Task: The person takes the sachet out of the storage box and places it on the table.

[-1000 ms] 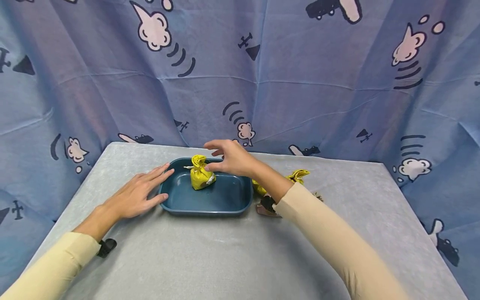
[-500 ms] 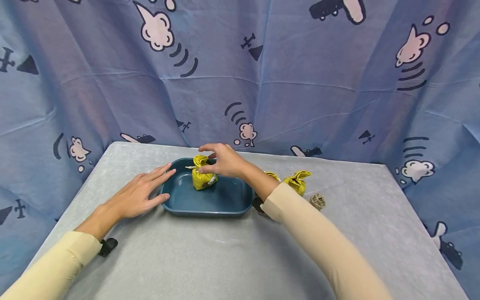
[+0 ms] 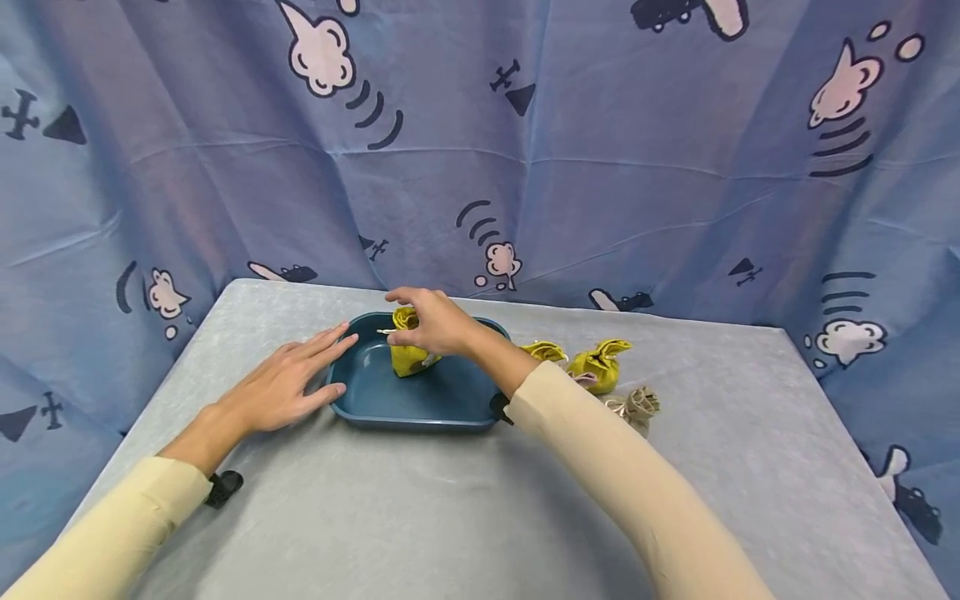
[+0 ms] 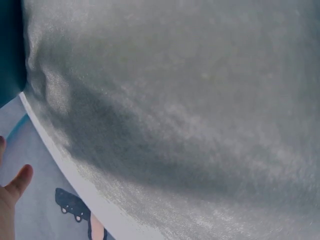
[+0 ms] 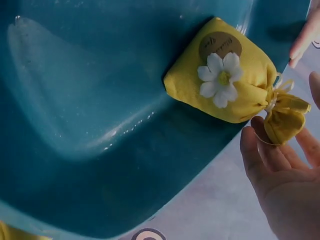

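Note:
A yellow drawstring sachet (image 3: 408, 358), with a white flower and a brown round label in the right wrist view, stands in the blue tray (image 3: 420, 421). My right hand (image 3: 435, 325) reaches over the tray with its fingers spread around the sachet's gathered neck (image 5: 285, 120); the thumb stands apart on the near side, and the fingers are not closed on it. My left hand (image 3: 281, 387) lies at the tray's left end, its straight fingers at the rim and the thumb apart. The left wrist view shows mainly grey cloth and a bit of the left hand (image 4: 10, 197).
Right of the tray lie more sachets: yellow ones (image 3: 600, 367) and a beige one (image 3: 641, 407), partly hidden by the right forearm. A grey cloth (image 3: 420, 517) covers the table. Behind its back edge hangs a blue patterned curtain (image 3: 420, 192).
My right hand has moved a little left, closer in over the sachet's neck, and more sachets show beside the forearm. The left hand stays at the tray rim. The view has shifted slightly.

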`<state>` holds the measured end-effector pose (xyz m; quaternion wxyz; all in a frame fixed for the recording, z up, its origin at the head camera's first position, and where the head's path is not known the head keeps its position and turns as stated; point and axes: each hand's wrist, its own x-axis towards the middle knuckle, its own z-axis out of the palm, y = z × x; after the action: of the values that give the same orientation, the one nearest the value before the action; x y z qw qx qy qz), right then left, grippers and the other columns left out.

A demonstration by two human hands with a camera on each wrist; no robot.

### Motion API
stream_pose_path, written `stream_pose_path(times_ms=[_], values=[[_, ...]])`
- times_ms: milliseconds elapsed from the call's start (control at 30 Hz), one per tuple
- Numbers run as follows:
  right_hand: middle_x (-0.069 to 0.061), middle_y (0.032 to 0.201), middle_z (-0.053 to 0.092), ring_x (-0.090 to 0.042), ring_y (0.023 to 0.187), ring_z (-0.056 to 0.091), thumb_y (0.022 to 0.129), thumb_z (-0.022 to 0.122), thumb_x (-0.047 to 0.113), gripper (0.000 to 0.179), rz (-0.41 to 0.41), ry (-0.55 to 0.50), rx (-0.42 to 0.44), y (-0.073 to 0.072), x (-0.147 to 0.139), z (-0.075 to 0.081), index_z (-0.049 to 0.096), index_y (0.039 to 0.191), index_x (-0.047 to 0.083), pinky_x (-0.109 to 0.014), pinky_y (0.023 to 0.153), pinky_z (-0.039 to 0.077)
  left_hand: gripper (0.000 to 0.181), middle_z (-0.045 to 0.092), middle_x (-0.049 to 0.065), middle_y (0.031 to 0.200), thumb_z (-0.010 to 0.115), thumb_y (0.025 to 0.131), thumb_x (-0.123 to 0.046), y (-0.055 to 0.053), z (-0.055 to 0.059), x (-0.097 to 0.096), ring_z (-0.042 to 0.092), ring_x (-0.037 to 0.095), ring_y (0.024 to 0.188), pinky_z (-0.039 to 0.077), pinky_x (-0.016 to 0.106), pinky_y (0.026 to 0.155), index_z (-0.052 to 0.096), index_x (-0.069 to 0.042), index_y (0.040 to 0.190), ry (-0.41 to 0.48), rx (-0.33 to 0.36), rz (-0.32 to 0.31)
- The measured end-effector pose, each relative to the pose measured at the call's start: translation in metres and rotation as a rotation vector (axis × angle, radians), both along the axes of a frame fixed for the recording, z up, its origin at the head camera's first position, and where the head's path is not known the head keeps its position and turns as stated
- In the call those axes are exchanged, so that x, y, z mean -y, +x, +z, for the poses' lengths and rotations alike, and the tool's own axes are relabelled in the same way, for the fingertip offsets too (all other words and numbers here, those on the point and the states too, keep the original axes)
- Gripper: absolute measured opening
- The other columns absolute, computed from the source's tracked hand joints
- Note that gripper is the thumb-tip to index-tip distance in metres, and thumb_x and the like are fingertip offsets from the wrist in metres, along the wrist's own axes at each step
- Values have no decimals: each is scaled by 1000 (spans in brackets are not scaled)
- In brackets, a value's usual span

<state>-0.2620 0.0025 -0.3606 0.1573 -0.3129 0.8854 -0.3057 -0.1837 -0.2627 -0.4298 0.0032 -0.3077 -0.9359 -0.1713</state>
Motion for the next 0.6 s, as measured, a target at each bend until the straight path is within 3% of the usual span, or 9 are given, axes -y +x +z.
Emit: stream_pose_path(times_ms=[600], values=[[-11,131,65,-20,120,62,90,73,4,45,-42,-43,-15,-1,-5,0,60,134,4,-32,98,50,69,19,7,165,57,100,-39,-1,-2,0,33,36,144,33,61,105,30,-13,158,2,-10,-4]])
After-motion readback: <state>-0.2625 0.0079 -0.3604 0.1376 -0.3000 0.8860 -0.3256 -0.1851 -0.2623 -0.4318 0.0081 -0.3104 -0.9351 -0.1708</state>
